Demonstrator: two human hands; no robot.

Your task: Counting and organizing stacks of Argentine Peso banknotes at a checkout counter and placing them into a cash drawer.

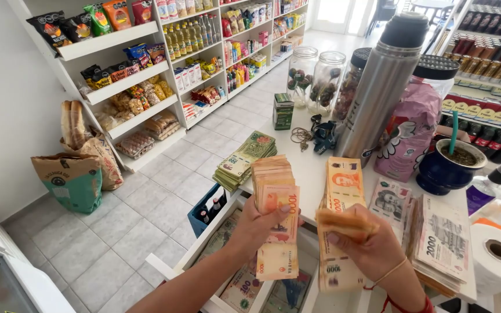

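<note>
While gripped in the left hand (pixel 259 223), fingers closed, thick stack of orange paper banknotes (pixel 275 203) held upright above open cash drawer (pixel 244 284). Right hand (pixel 372 246) closed on folded orange banknote bundle (pixel 343 223), possibly overlapping flat orange pile (pixel 340 191) at 12 o'clock. Green banknote stack (pixel 244 159) on white counter (pixel 308 168) at 11 o'clock. Steel vacuum flask (pixel 384 81) at 1 o'clock.

Both forearms are bare, with no sleeves in view. The left hand (pixel 262 223) wears nothing. The right hand (pixel 372 246) has a thin pale string just behind it at the wrist, and red cords farther back.
</note>
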